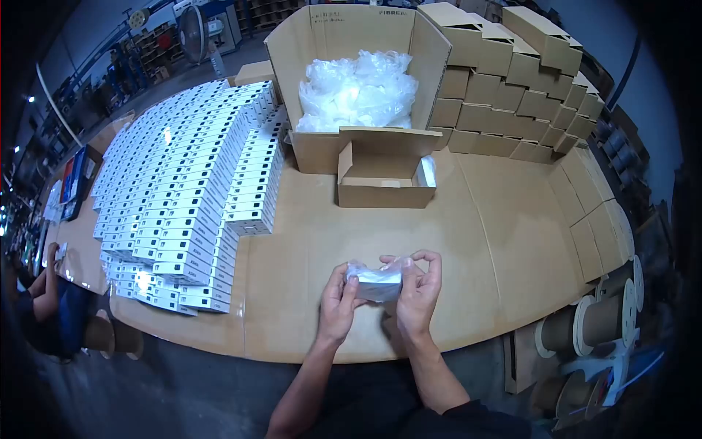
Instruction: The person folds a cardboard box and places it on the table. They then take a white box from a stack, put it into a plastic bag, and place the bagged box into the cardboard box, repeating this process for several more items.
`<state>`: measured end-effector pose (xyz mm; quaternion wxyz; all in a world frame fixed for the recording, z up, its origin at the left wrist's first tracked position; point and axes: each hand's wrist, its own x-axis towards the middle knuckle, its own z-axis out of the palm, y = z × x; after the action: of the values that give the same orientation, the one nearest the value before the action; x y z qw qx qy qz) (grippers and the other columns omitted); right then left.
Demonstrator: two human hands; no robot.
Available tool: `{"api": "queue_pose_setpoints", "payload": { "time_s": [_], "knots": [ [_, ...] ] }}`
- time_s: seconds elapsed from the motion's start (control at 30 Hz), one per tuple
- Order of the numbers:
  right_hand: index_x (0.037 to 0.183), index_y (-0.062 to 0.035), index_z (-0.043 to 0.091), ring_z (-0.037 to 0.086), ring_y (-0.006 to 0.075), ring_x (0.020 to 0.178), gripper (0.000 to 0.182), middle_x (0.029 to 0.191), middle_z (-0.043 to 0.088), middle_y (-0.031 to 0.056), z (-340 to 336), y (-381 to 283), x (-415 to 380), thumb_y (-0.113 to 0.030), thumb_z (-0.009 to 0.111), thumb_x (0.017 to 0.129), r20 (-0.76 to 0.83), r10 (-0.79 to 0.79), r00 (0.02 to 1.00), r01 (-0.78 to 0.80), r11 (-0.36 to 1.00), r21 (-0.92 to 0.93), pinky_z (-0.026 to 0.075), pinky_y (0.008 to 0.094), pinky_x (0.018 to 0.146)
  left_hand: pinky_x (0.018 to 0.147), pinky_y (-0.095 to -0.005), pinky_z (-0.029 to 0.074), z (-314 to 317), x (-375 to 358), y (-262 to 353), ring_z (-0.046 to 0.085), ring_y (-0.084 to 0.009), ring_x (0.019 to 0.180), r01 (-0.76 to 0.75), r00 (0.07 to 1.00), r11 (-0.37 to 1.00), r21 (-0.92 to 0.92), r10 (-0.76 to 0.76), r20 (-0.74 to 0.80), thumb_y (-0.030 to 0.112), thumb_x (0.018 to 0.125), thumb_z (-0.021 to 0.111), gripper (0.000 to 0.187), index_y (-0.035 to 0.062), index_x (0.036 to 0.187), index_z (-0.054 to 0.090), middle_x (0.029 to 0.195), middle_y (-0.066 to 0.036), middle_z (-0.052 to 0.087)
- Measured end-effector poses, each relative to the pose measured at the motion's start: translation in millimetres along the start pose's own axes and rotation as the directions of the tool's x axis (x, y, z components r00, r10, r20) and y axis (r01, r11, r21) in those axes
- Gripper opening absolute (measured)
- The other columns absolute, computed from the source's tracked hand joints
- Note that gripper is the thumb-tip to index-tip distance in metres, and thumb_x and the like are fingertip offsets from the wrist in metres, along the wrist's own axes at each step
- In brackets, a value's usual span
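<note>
A small white box in clear plastic wrap is held up between my two hands over the front part of the cardboard-covered table. My left hand grips its left end, with the fingers closed on the wrap. At its right end my right hand pinches the plastic. Beyond the hands stands an open brown carton, with a white wrapped item at its right inner end. Behind that, a large open box holds a heap of clear plastic bags.
Tall stacks of white boxes fill the left side. Brown cartons are piled at the back right, with more cartons along the right edge. Spools stand below at right. Another person's arm shows at far left.
</note>
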<state>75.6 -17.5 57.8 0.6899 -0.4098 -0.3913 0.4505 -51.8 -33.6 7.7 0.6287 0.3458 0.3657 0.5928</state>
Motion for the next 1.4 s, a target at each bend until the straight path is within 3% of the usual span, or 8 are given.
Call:
{"api": "queue_pose_setpoints", "payload": {
  "time_s": [0.07,0.3,0.6,0.7,0.83,1.0,1.2,1.4],
  "knots": [
    [0.114,-0.0035,0.047,0.072,0.0212,0.093,0.012,0.100,0.073,0.0229,-6,-4,1,-0.014,0.049,0.110,0.066,0.044,0.997,-0.046,0.999,0.019,0.058,0.0316,0.084,0.087,-0.0424,0.064,-4,1,-3,0.068,-0.0225,0.109,0.022,1.000,0.995,-0.097,-0.020,0.021,0.020,0.110,0.050,0.020,0.0056,0.124,0.053,0.122,-0.011,0.061],
    [0.113,0.0019,0.064,0.066,0.0192,0.113,0.015,0.117,0.071,0.0184,-28,-9,10,-0.001,0.067,0.098,0.396,0.002,0.918,0.047,0.993,-0.112,0.053,0.0330,0.099,0.080,-0.0327,0.063,9,0,19,0.069,-0.0144,0.097,-0.008,0.987,0.992,-0.128,-0.013,-0.158,0.023,0.110,0.054,0.023,0.0016,0.115,0.059,0.108,-0.008,0.066],
    [0.112,0.0021,0.069,0.072,0.0225,0.108,0.016,0.109,0.075,0.0204,-14,-16,7,0.001,0.057,0.101,0.217,0.214,0.952,-0.176,0.967,-0.185,0.052,0.0361,0.102,0.076,-0.0308,0.063,14,1,19,0.069,-0.0132,0.088,-0.016,0.972,0.999,-0.039,0.006,-0.233,0.024,0.110,0.052,0.022,0.0027,0.106,0.056,0.100,-0.009,0.067],
    [0.110,0.0012,0.071,0.071,0.0309,0.114,0.025,0.109,0.076,0.0178,-36,-8,20,0.007,0.052,0.094,0.569,-0.020,0.822,0.339,0.820,-0.461,0.040,0.0478,0.116,0.076,-0.0360,0.065,4,4,14,0.072,-0.0187,0.092,-0.014,0.976,0.996,-0.085,-0.004,-0.217,0.023,0.111,0.049,0.018,0.0062,0.103,0.051,0.103,-0.010,0.066],
    [0.117,-0.0051,0.073,0.064,0.0361,0.126,0.037,0.119,0.075,0.0138,-40,-17,27,0.007,0.049,0.091,0.576,0.130,0.807,0.138,0.907,-0.398,0.030,0.0573,0.121,0.075,-0.0374,0.065,-2,6,13,0.072,-0.0196,0.092,-0.011,0.976,0.997,-0.079,-0.006,-0.219,0.023,0.111,0.047,0.017,0.0073,0.103,0.047,0.103,-0.011,0.065],
    [0.120,-0.0058,0.073,0.063,0.0354,0.128,0.032,0.123,0.073,0.0150,-34,-31,26,-0.004,0.069,0.089,0.658,0.052,0.751,0.358,0.805,-0.473,0.033,0.0562,0.120,0.071,-0.0301,0.063,6,7,19,0.069,-0.0150,0.088,-0.033,0.955,0.997,-0.067,0.012,-0.295,0.027,0.111,0.050,0.024,0.0062,0.122,0.051,0.102,-0.010,0.065],
    [0.113,-0.0025,0.074,0.060,0.0365,0.132,0.029,0.123,0.074,0.0134,-42,-18,30,-0.005,0.077,0.084,0.617,0.035,0.786,0.349,0.799,-0.490,0.039,0.0538,0.118,0.085,-0.0327,0.064,2,2,41,0.066,-0.0207,0.108,-0.010,1.000,1.000,0.029,0.010,-0.007,0.016,0.109,0.052,0.052,0.0101,0.157,0.034,0.131,-0.013,0.057],
    [0.109,-0.0001,0.072,0.062,0.0340,0.126,0.027,0.121,0.073,0.0117,-46,-28,38,-0.003,0.078,0.083,0.640,-0.045,0.767,0.400,0.814,-0.422,0.051,0.0458,0.104,0.099,-0.0327,0.060,-19,4,53,0.058,-0.0216,0.124,0.004,0.960,0.989,0.148,-0.045,0.275,-0.007,0.099,0.060,0.045,-0.0027,0.143,0.049,0.140,-0.013,0.052]
  ]
}}
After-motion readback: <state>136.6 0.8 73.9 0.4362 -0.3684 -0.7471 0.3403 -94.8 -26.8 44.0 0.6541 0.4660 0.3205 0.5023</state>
